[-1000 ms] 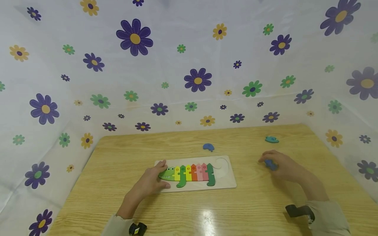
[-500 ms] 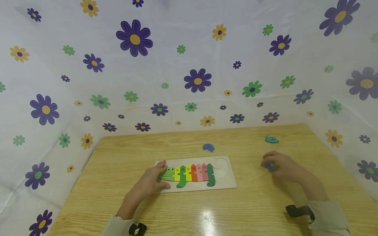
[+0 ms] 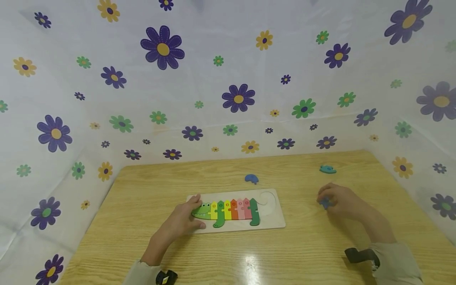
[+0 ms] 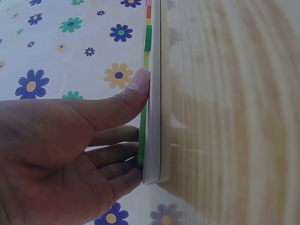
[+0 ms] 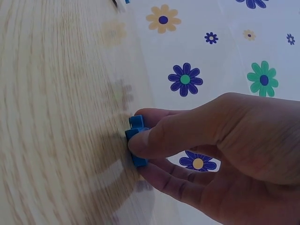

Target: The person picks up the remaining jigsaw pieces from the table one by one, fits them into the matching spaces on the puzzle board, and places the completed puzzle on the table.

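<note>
A white wooden puzzle board (image 3: 274, 221) bears a crocodile of coloured, numbered pieces: a green head (image 3: 202, 211), then yellow, green, orange, pink and dark green parts. My left hand (image 3: 179, 217) rests on its left end. In the left wrist view the thumb and fingertips (image 4: 133, 89) press the board's upper face beside the head. Over the table to the right, my right hand (image 3: 343, 202) pinches a small blue puzzle piece (image 3: 325, 202) between thumb and fingers. That blue piece (image 5: 136, 123) is close to the tabletop in the right wrist view, partly covered by the thumb.
A curved blue puzzle piece (image 3: 251, 179) lies behind the board. Farther back on the right is a teal puzzle piece (image 3: 327, 169). A pale curled tail outline (image 3: 268, 198) shows at the board's right end. Flower-printed white cloth (image 3: 199, 79) encloses the wooden table (image 3: 149, 178).
My right hand has shifted slightly to the right, and the blue piece in its fingers has turned and is more covered. The left hand and the board stay put.
</note>
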Demonstrator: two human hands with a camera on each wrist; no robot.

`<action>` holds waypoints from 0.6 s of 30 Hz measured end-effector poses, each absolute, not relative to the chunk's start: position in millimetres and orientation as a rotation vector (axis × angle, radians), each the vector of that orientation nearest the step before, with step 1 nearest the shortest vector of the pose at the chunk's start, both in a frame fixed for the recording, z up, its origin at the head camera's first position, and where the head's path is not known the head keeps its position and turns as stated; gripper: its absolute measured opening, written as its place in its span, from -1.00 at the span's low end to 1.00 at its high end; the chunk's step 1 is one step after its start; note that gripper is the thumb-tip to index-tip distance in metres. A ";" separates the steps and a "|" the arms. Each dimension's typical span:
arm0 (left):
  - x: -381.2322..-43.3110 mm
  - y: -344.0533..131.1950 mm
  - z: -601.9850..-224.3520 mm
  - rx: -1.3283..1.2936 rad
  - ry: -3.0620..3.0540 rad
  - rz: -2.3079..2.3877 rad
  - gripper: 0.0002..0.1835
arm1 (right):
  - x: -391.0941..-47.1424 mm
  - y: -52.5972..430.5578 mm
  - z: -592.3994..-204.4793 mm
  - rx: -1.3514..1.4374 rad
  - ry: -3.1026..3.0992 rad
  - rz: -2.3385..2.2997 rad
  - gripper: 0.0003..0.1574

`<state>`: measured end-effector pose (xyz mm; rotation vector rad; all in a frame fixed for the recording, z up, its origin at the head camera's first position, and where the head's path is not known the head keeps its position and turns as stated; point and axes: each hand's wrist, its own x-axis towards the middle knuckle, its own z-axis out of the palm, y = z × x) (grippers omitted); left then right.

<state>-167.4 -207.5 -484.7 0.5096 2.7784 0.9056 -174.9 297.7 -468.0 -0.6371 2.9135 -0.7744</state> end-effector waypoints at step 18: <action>-165.2 -207.4 -481.4 0.534 2.774 0.900 -0.17 | -173.7 303.4 -462.1 -0.660 2.900 -0.933 -0.67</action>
